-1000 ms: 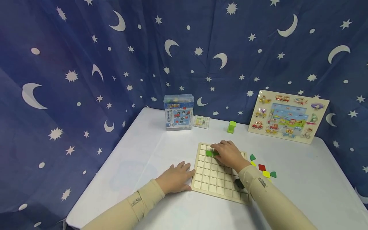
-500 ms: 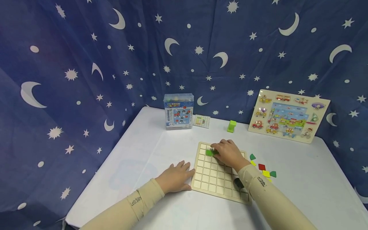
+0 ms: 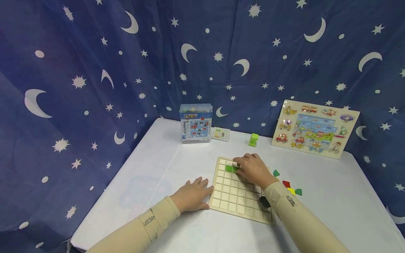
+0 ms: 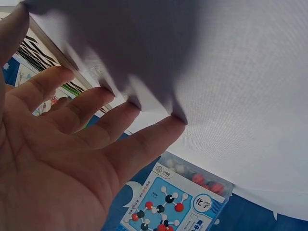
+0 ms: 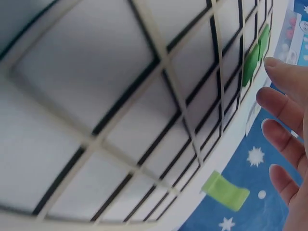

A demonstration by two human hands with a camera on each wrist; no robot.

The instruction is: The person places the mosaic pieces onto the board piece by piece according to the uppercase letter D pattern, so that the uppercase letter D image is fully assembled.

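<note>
A pale wooden grid board (image 3: 226,198) lies on the white table. My left hand (image 3: 192,196) rests beside it with fingers spread, its thumb and fingertips at the board's left edge. Two green square tiles (image 3: 229,168) sit side by side in the board's second row from the far side. Over the far part of the board is my right hand (image 3: 254,170), its fingers loosely bent and apart from one another. In the right wrist view, the thumb tip is right by a green tile (image 5: 250,65), with nothing pinched between the fingers.
Right of the board lie loose tiles: red (image 3: 286,183), yellow (image 3: 291,190) and dark green (image 3: 298,192). Behind stand a boxed molecule set (image 3: 196,123), a pattern card (image 3: 225,135), a light-green block (image 3: 253,140) and a vehicle puzzle (image 3: 281,137). A black object (image 3: 264,202) shows by the right wrist.
The head view has shifted slightly. Both hands keep nearly the same places, the right one over the far part of the board and the left at its edge.
</note>
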